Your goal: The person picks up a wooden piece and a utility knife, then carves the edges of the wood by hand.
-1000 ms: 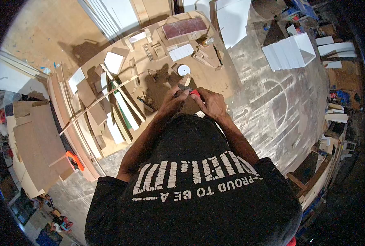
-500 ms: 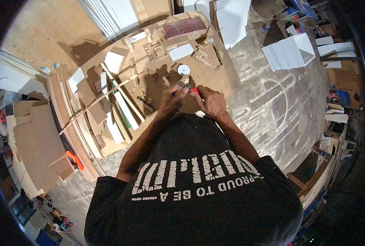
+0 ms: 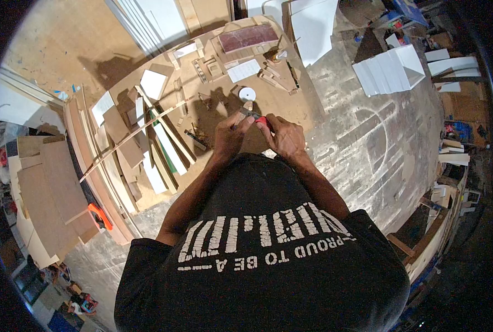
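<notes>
My right hand (image 3: 288,138) is closed round a small red-handled tool (image 3: 261,119), its kind too small to make out. A grey part of the tool reaches toward my left hand (image 3: 230,137). That hand is closed too, with its fingertips pinching a small pale piece of wood (image 3: 248,104) whose end sticks out past them. The two hands nearly meet over the near edge of the workbench (image 3: 307,97). Just beyond the wood lies a white round disc (image 3: 247,94). My fingers hide where tool and wood meet.
Wood strips and offcuts (image 3: 166,146) crowd the bench's left side. A dark red board (image 3: 248,38), a white sheet (image 3: 243,70) and small wood blocks (image 3: 216,66) lie farther back. An orange-handled saw (image 3: 100,216) is at the left; a white box-like piece (image 3: 393,69) stands on the floor.
My left hand has shifted slightly, and the red handle shows a little less between my fingers. Both hands keep their hold in nearly the same place.
</notes>
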`<state>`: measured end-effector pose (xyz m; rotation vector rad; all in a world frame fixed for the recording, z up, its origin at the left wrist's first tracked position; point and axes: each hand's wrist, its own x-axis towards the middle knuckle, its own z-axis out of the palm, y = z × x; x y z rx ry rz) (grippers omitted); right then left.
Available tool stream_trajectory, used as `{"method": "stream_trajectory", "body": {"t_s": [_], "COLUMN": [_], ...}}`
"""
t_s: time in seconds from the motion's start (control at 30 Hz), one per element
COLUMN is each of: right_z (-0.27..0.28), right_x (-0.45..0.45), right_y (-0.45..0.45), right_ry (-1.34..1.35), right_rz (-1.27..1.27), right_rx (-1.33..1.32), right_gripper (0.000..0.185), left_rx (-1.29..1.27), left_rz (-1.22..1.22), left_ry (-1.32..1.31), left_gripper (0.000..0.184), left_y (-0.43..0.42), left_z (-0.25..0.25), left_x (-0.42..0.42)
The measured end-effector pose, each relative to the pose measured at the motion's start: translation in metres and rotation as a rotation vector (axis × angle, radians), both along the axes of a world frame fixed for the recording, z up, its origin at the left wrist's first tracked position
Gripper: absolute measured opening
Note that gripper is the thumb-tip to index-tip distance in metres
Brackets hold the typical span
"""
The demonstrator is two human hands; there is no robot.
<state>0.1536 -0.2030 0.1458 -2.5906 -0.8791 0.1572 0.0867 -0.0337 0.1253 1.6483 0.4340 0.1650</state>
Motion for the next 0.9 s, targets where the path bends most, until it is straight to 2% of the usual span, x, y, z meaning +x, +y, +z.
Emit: {"method": "stream_trajectory", "body": {"t_s": [0.43, 0.5, 0.6, 0.67, 0.8, 0.9], "right_z": [0.002, 0.002, 0.005, 0.006, 0.008, 0.01], "right_x": [-0.009, -0.01, -0.011, -0.011, -0.009, -0.003], "right_y": [0.012, 0.015, 0.018, 0.02, 0.021, 0.018], "right_ry": [-0.035, -0.022, 0.017, 0.025, 0.018, 0.013], "right_rz": [-0.104, -0.117, -0.146, -0.165, -0.168, -0.143], "right_rx": [-0.042, 0.002, 0.026, 0.048, 0.106, 0.08], "right_gripper": [0.034, 0.035, 0.036, 0.037, 0.037, 0.036], "left_rx": [0.061, 0.029, 0.171, 0.139, 0.089, 0.103], "left_rz": [0.013, 0.033, 0.105, 0.082, 0.054, 0.093], "left_ry": [0.117, 0.112, -0.05, -0.029, 0.036, -0.009], "left_gripper": [0.045, 0.045, 0.042, 0.047, 0.05, 0.048], "left_y": [0.003, 0.002, 0.0, 0.001, 0.001, -0.001], "left_z": [0.014, 0.01, -0.019, -0.021, 0.013, 0.013], "left_x": [0.001, 0.001, 0.002, 0.003, 0.005, 0.007]}}
